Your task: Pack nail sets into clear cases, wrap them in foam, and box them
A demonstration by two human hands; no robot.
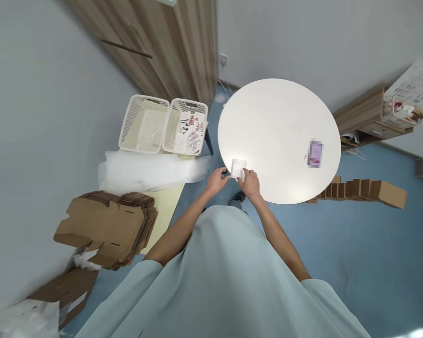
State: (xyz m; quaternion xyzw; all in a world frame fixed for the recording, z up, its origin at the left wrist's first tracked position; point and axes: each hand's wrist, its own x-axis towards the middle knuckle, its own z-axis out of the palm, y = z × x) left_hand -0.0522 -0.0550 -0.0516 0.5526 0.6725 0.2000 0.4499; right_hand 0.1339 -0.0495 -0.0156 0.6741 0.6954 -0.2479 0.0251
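Note:
A small white square piece (238, 165), perhaps folded paper or a thin packet, lies at the near left edge of the round white table (278, 122). My right hand (249, 183) grips its lower right side, thumb below and fingers above. Just off the table rim is my left hand (216, 181), its thumb and forefinger apart and the tips close to the piece's lower left corner. Whether the left thumb touches that corner I cannot tell. A pixelated purple item (315, 154), probably a phone, rests on the right part of the table.
Two white baskets (144, 98) stand at the left, one with printed cards (191, 134). Below them are white wrapping sheets (148, 171) and stacked flat cardboard boxes (105, 225). A row of brown boxes (359, 189) is right of the table, near a wooden shelf (363, 110).

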